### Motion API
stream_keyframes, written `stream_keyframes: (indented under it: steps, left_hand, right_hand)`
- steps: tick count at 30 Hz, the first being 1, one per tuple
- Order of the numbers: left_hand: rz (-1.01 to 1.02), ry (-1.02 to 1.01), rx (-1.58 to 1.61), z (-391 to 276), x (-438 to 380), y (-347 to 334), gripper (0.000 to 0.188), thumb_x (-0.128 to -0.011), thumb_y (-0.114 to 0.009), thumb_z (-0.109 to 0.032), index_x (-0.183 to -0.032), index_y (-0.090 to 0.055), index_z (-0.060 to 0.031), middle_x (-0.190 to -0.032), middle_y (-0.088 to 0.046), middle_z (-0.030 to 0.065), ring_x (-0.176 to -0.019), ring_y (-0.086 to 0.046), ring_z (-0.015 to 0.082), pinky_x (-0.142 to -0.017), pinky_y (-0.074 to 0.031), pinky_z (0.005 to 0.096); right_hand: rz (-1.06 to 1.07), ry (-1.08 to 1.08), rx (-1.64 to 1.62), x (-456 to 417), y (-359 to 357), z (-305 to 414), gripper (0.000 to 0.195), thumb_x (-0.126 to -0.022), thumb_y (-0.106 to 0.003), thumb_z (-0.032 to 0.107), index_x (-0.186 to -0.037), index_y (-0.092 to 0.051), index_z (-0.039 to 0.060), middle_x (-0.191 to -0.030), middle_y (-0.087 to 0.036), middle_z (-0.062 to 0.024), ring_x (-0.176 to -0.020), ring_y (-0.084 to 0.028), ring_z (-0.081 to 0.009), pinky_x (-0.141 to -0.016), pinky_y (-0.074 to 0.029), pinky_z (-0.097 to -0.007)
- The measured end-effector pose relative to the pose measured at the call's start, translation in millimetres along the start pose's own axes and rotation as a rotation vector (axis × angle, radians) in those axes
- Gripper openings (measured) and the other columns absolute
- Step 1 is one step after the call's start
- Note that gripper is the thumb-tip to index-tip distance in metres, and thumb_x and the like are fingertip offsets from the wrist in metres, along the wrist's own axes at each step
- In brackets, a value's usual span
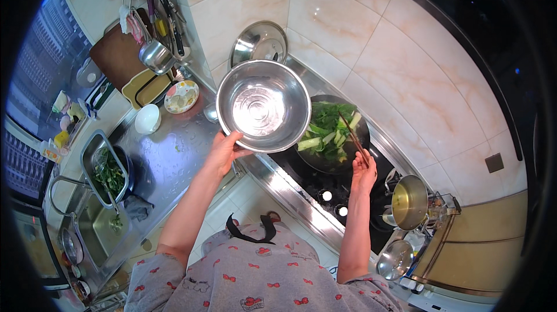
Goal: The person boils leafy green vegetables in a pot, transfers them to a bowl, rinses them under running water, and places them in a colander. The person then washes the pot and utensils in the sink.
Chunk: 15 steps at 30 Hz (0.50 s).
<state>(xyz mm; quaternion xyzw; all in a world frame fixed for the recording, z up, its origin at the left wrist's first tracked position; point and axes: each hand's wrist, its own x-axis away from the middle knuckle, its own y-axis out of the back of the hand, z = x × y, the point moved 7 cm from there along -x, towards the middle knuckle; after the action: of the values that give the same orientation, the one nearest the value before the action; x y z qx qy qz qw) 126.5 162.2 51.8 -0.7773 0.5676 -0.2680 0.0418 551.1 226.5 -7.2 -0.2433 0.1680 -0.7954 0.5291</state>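
My left hand point(226, 152) grips the near rim of a stainless steel bowl point(263, 105), tilted so that its shiny inside shows; I see no food in it. To its right, leafy greens with pale stalks point(333, 131) lie in a dark wok point(324, 166) on the black cooktop point(304, 185). The bowl overlaps the wok's left side in the view. My right hand point(364, 168) holds a pair of brown chopsticks point(353, 135), whose tips reach over the greens.
A glass lid point(259, 44) leans against the wall behind the bowl. A pot with yellowish liquid point(409, 202) stands on the right. On the left counter are a white bowl point(148, 119), a patterned bowl point(181, 96), and a basin of greens point(104, 168) beside the sink point(102, 229).
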Motion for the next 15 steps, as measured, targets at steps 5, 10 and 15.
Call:
stream_keyframes:
  steps: [5, 10, 15]
  left_hand:
    - [0.025, 0.014, -0.003, 8.7, -11.1, -7.0, 0.059, -0.087, -0.059, -0.015, -0.134, -0.028, 0.0047, -0.121, -0.055, 0.0210, -0.103, -0.064, 0.0277, -0.078, -0.060, 0.0444]
    - [-0.032, -0.001, -0.042, 11.5, -14.9, -14.9, 0.053, -0.087, -0.060, -0.014, -0.132, -0.036, -0.0009, -0.119, -0.057, 0.0168, -0.100, -0.064, 0.0274, -0.082, -0.057, 0.0489]
    - [-0.026, 0.030, -0.080, 9.8, -12.9, -26.2, 0.060, -0.087, -0.060, -0.014, -0.136, -0.029, -0.0012, -0.122, -0.055, 0.0174, -0.102, -0.063, 0.0278, -0.083, -0.057, 0.0484]
  right_hand:
    - [0.043, 0.040, 0.014, 3.7, -15.8, 21.9, 0.036, -0.100, -0.045, 0.025, -0.119, -0.060, -0.0023, -0.100, -0.068, -0.0131, -0.079, -0.062, -0.0125, -0.072, -0.055, -0.0250]
    - [0.051, 0.068, 0.064, 6.6, -21.0, 43.7, 0.037, -0.100, -0.045, 0.026, -0.118, -0.060, -0.0026, -0.100, -0.068, -0.0129, -0.080, -0.061, -0.0126, -0.071, -0.054, -0.0245]
    - [0.075, 0.094, 0.053, 8.4, -27.5, 64.6, 0.038, -0.100, -0.046, 0.027, -0.119, -0.059, -0.0029, -0.101, -0.067, -0.0134, -0.081, -0.061, -0.0129, -0.072, -0.054, -0.0250]
